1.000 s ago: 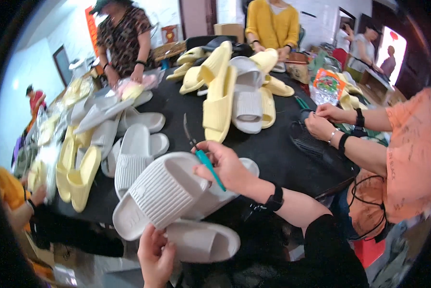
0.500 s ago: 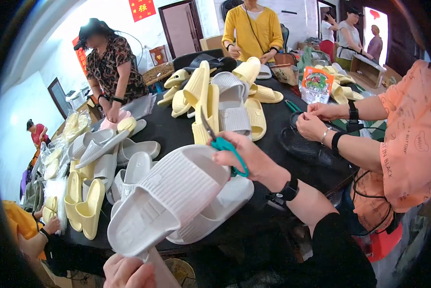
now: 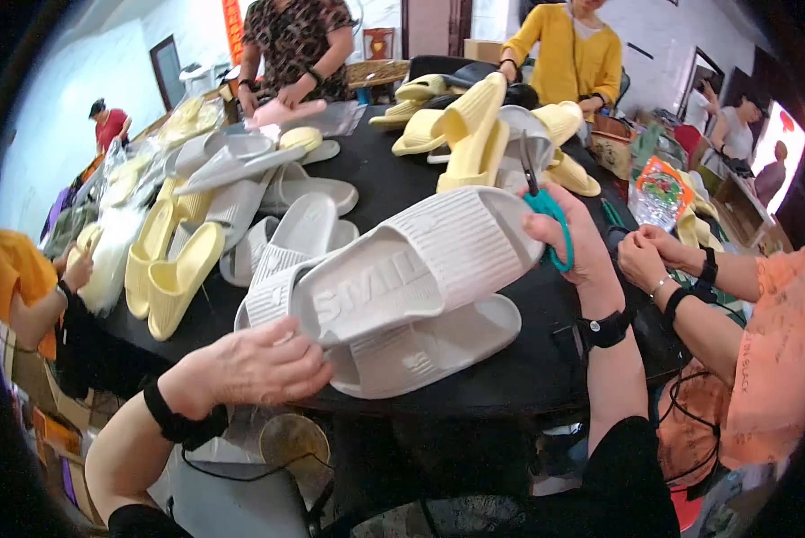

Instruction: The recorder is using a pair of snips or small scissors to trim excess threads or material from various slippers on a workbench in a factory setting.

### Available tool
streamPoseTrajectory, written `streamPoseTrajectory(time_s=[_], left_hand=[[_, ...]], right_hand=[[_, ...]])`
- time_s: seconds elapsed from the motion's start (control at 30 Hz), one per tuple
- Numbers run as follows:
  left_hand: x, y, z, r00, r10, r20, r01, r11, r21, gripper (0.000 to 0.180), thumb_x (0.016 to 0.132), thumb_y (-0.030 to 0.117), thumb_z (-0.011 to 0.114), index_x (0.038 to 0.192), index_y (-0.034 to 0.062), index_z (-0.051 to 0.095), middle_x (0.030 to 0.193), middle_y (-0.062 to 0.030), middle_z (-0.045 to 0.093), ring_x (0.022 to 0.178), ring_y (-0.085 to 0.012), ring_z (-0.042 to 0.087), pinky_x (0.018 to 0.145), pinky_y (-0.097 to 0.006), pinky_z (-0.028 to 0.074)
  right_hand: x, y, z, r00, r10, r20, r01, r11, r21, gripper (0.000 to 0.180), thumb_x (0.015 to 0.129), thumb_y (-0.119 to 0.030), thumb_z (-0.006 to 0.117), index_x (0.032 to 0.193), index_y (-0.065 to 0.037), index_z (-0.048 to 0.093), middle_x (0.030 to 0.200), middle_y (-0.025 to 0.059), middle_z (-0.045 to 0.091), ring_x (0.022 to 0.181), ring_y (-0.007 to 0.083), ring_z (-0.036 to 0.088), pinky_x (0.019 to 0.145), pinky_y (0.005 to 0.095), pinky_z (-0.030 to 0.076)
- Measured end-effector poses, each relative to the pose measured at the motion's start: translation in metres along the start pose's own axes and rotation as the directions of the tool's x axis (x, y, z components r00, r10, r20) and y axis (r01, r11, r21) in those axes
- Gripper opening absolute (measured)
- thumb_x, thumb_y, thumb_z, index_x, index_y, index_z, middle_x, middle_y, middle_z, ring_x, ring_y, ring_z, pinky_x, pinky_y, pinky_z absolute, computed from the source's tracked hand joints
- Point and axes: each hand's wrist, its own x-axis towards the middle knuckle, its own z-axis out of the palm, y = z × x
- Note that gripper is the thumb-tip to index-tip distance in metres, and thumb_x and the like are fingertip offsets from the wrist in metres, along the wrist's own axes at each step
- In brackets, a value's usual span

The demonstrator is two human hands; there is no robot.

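A light grey ribbed slide slipper (image 3: 470,242) is held tilted in front of me, toe to the right, with raised lettering on its footbed. My right hand (image 3: 575,238) is closed around green-handled scissors (image 3: 559,231), blades pointing up, and its thumb rests at the slipper's toe. At the heel end, my left hand (image 3: 272,366) has its fingers curled against the lower edge; the fingertips are partly hidden. Under the held slipper lies another grey slipper (image 3: 461,345) on the black table (image 3: 376,179).
Left of it are more grey slippers (image 3: 308,224), yellow slippers (image 3: 183,278) and plastic-wrapped ones (image 3: 187,121). A pile of yellow and grey slippers (image 3: 474,130) stands farther back. Co-workers surround the table; one in an orange top (image 3: 770,359) works close on my right.
The view has swung right and down. The slipper has turned to lie more level, its toe farther right. My left hand and forearm have come fully into view; the right still holds the scissors.
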Motion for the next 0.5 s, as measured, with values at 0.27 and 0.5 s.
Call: streamPoseTrajectory(time_s=[0.27,0.5], left_hand=[[-0.036,0.023,0.030,0.537,-0.840,-0.076,0.760,0.521,-0.388,0.089,0.064,0.041,0.078,0.134,0.0040,0.036,0.139,-0.0196,0.033,0.129,-0.0350,0.032,0.105,-0.044,0.029],[-0.068,0.048,0.082,0.168,-0.928,0.334,0.574,-0.183,-0.798,0.101,0.073,0.041,0.074,0.143,-0.0005,0.015,0.141,-0.0256,0.030,0.132,-0.0300,0.032,0.109,-0.037,0.023]], right_hand=[[0.010,0.011,0.012,0.996,0.090,-0.012,-0.090,0.995,-0.051,0.038,0.077,-0.018,0.067,0.109,-0.001,0.054,0.084,0.0033,0.059,0.065,0.0101,0.057,0.045,0.0237,0.047],[0.027,0.011,0.047,0.996,0.043,0.081,-0.035,0.995,-0.092,0.041,0.077,-0.021,0.068,0.110,0.000,0.053,0.082,0.0043,0.058,0.061,0.0094,0.057,0.043,0.0217,0.045]])
